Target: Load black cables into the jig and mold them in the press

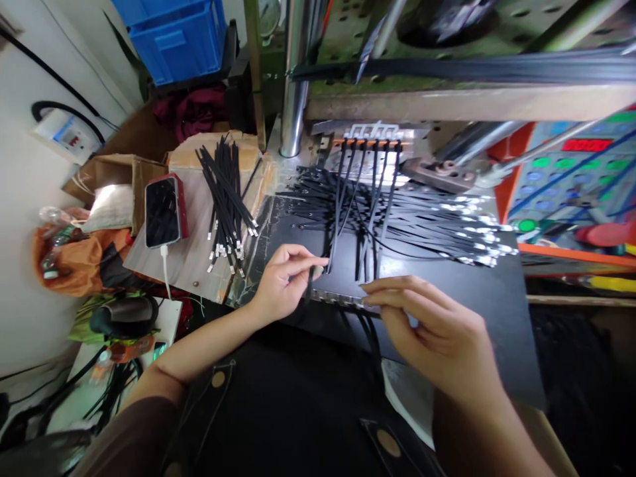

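Observation:
My left hand (285, 281) is closed in a pinch, its fingertips at the lower end of a black cable (338, 199). That cable is one of several hanging toward me from an orange-edged fixture (370, 142) under the press. My right hand (437, 331) has thumb and fingers pinched together at the right end of a slotted metal strip (338, 298) on the table's front edge. More black cables pass below the strip. Behind the hanging cables lies a wide pile of black cables (422, 228), with shiny metal ends toward the right.
A bundle of black cables (226, 199) rests on the left board beside a phone (163, 211) with a white charging cord. A steel column (293, 86) rises behind the table. To the right stands a control panel (571, 179) with a red display. A blue crate (176, 43) sits back left.

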A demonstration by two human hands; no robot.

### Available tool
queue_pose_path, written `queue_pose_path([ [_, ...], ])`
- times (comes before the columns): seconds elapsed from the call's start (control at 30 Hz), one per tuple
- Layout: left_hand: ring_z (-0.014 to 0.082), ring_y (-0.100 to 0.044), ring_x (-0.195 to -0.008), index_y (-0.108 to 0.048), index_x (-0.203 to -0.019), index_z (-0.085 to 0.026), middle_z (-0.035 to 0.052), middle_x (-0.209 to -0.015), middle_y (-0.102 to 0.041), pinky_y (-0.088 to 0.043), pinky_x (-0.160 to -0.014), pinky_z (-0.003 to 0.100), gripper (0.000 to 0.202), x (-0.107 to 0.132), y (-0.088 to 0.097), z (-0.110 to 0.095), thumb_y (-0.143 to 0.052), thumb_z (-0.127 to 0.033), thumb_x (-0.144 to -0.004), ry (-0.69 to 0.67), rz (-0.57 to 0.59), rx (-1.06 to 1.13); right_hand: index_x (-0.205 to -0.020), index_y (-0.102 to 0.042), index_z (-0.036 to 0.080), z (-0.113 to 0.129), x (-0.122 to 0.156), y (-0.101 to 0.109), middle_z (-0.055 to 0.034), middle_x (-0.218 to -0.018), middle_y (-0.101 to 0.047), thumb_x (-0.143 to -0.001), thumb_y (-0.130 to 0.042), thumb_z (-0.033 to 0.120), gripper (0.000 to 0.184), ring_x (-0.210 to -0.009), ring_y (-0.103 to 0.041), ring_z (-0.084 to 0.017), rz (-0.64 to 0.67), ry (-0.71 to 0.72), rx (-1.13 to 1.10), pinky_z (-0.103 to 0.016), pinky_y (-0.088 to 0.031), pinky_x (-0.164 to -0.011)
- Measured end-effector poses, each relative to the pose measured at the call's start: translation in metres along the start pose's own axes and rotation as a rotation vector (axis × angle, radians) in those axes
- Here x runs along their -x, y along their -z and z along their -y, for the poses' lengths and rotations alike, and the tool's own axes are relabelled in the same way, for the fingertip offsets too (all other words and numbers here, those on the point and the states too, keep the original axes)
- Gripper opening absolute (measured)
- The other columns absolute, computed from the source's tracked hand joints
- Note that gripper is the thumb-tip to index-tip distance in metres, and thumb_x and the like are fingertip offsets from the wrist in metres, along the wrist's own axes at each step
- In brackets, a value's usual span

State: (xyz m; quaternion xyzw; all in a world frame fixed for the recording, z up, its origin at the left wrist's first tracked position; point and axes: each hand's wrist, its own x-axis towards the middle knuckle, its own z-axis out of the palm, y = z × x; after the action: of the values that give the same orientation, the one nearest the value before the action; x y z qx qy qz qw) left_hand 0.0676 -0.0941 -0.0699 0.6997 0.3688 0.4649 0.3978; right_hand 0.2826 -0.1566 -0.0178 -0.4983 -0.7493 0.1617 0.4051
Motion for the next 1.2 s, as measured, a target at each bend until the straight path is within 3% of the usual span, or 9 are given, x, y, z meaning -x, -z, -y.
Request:
queue_pose_path([
  [0.2, 0.0112, -0.068, -0.084, -0.074, -0.101, -0.016, 0.0044, -0.094, -0.072, -0.057, -0.077, 0.023, 0.011, 0.0, 0.021, -0.006, -0.066, -0.015, -0.094, 0.007, -0.006, 0.064, -0.096, -0.068, 0.026, -0.003, -0.004, -0.007, -0.0011, -0.095, -0.073, -0.09, -0.057, 0.008, 0.022, -0.085, -0.072, -0.017, 0.003, -0.022, 0.032, -0.031, -0.057, -0.081],
  [0.4, 0.0157, -0.073, -0.097, -0.072, -0.096, -0.014, 0.0095, -0.103, -0.076, -0.057, -0.09, 0.026, 0.01, 0.001, 0.024, -0.01, -0.062, -0.016, -0.096, -0.268, 0.286, -0.12, -0.099, -0.068, 0.025, -0.005, -0.017, -0.004, -0.0022, -0.093, -0.073, -0.091, -0.061, 0.013, 0.017, -0.084, -0.071, -0.017, -0.072, 0.012, 0.156, -0.03, -0.056, -0.082],
  [0.5, 0.0161, -0.073, -0.094, -0.07, -0.1, -0.015, 0.0078, -0.1, -0.075, -0.057, -0.085, 0.025, 0.017, 0.007, 0.024, -0.01, -0.054, -0.019, -0.101, -0.232, 0.428, -0.243, -0.095, -0.07, 0.023, -0.013, -0.035, -0.007, -0.0023, -0.088, -0.074, -0.093, -0.058, 0.018, 0.013, -0.078, -0.07, -0.017, 0.0, 0.015, 0.164, -0.03, -0.057, -0.075],
  [0.63, 0.0179, -0.072, -0.091, -0.064, -0.111, -0.017, 0.0051, -0.102, -0.073, -0.056, -0.079, 0.026, 0.019, 0.01, 0.024, -0.023, -0.05, -0.015, -0.099, -0.095, 0.616, -0.525, -0.1, -0.074, 0.021, -0.011, -0.081, -0.044, -0.0049, -0.101, -0.076, -0.093, -0.052, 0.019, 0.022, -0.089, -0.071, -0.019, 0.384, 0.027, 0.136, -0.031, -0.057, -0.084],
  [0.73, 0.0195, -0.072, -0.088, -0.062, -0.112, -0.017, 0.0052, -0.098, -0.072, -0.056, -0.078, 0.029, 0.02, 0.008, 0.021, -0.033, -0.046, -0.015, -0.1, -0.123, 0.696, -0.712, -0.1, -0.075, 0.019, 0.003, -0.123, -0.088, -0.0075, -0.109, -0.076, -0.093, -0.056, 0.023, 0.021, -0.103, -0.07, -0.022, 0.688, -0.055, 0.225, -0.033, -0.053, -0.095],
  [0.87, 0.0194, -0.072, -0.088, -0.059, -0.117, -0.018, 0.0055, -0.101, -0.072, -0.058, -0.078, 0.029, 0.021, 0.005, 0.019, -0.037, -0.046, -0.015, -0.1, -0.136, 0.739, -0.78, -0.106, -0.073, 0.012, 0.019, -0.163, -0.135, -0.0184, -0.111, -0.073, -0.095, -0.057, 0.034, 0.029, -0.106, -0.069, -0.032, 0.729, -0.163, 0.339, -0.04, -0.053, -0.09],
  [0.97, 0.0191, -0.072, -0.09, -0.058, -0.12, -0.02, 0.0044, -0.104, -0.073, -0.058, -0.079, 0.029, 0.023, 0.005, 0.021, -0.033, -0.047, -0.016, -0.1, -0.121, 0.737, -0.75, -0.107, -0.071, 0.006, 0.025, -0.179, -0.151, -0.0241, -0.109, -0.072, -0.091, -0.063, 0.03, 0.03, -0.102, -0.071, -0.033, 0.722, -0.233, 0.378, -0.039, -0.053, -0.084],
  [1.07, 0.0194, -0.072, -0.093, -0.06, -0.124, -0.021, 0.0049, -0.108, -0.074, -0.058, -0.083, 0.031, 0.028, 0.007, 0.024, -0.028, -0.048, -0.015, -0.1, -0.134, 0.709, -0.73, -0.091, -0.072, 0.012, 0.025, -0.175, -0.14, -0.0147, -0.099, -0.075, -0.087, -0.066, 0.021, 0.012, -0.094, -0.071, -0.025, 0.731, -0.224, 0.341, -0.031, -0.051, -0.081],
  [1.2, 0.0227, -0.069, -0.108, -0.064, -0.129, -0.021, 0.0072, -0.11, -0.073, -0.054, -0.097, 0.036, 0.032, 0.009, 0.021, -0.019, -0.056, -0.02, -0.098, -0.253, 0.63, -0.706, -0.094, -0.069, 0.019, 0.0, -0.13, -0.083, -0.0038, -0.086, -0.073, -0.087, -0.061, 0.018, 0.012, -0.08, -0.068, -0.018, 0.609, -0.168, 0.303, -0.027, -0.047, -0.07],
])
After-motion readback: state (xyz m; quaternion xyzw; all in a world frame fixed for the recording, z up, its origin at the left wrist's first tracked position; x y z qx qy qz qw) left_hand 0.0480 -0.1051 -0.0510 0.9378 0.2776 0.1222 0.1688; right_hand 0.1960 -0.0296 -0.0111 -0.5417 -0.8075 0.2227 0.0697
